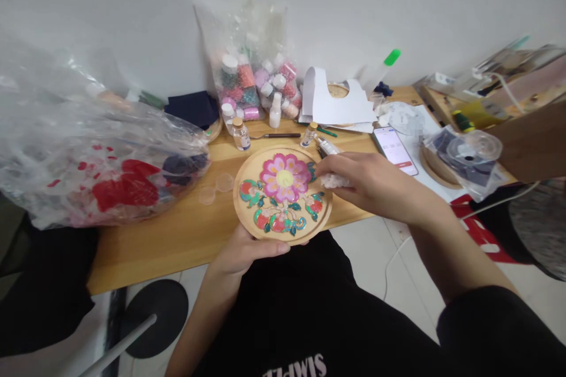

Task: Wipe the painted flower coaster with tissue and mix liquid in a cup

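A round wooden plate (247, 221) with a raised rim carries a pink flower with a yellow centre and several red and green motifs. My left hand (247, 250) is closed on its near edge, thumb along the rim, so the plate is held tilted up towards me over the table's front edge. Over the plate's right rim, my right hand (362, 179) pinches a crumpled white tissue (333, 180). A metal-coloured tube (328, 146) lies just beyond those fingers. Two small cork-topped glass bottles, one at the left (241, 134) and one nearer the tube (308, 135), stand behind the plate.
A big clear plastic bag (128, 171) covers the table's left side. Behind stand a bag of coloured jars (247, 79), a white dropper bottle (275, 111) and white paper sheets (327, 106). A phone (393, 150) lies at right, beside a packet with a spool (473, 153).
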`<action>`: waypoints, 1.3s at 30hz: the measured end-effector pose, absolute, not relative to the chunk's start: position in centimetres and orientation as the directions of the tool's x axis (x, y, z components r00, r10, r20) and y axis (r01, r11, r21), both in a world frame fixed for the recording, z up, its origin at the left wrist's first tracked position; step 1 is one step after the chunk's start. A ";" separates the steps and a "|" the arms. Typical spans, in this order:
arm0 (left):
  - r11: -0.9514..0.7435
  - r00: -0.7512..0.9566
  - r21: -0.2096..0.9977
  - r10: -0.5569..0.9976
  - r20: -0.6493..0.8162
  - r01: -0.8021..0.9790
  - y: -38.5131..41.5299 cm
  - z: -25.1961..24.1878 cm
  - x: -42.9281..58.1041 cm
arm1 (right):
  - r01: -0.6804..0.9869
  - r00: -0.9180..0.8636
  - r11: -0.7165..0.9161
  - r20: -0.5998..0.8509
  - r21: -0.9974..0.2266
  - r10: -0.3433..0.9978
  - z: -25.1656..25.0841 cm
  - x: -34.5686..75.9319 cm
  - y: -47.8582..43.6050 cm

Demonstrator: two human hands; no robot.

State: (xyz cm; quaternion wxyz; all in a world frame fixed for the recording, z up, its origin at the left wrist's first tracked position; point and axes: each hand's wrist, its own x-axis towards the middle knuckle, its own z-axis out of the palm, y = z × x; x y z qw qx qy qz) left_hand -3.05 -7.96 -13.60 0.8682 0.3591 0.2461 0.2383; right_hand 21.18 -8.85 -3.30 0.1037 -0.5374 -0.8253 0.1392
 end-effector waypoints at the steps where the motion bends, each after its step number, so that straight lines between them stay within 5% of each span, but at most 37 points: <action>1: 0.628 0.773 0.741 0.584 -0.246 -0.238 -7.9 -13.6 -3.0 | 0.854 -0.406 0.386 0.018 -0.350 0.914 -3.3 21.2 -8.9; 9: 0.623 0.773 0.741 0.590 -0.234 -0.251 -8.0 -13.5 -3.0 | 0.811 -0.391 0.353 0.017 -0.466 0.920 -3.3 21.3 -9.0; 32: 0.607 0.782 0.737 0.597 -0.178 -0.296 -7.5 -13.9 -2.9 | 0.822 -0.447 0.361 -0.106 -0.441 0.888 -3.3 21.6 -8.4; 39: 0.630 0.794 0.715 0.583 -0.175 -0.304 -7.4 -13.7 -3.0 | 0.770 -0.513 0.366 -0.166 -0.523 0.842 -3.1 21.9 -7.8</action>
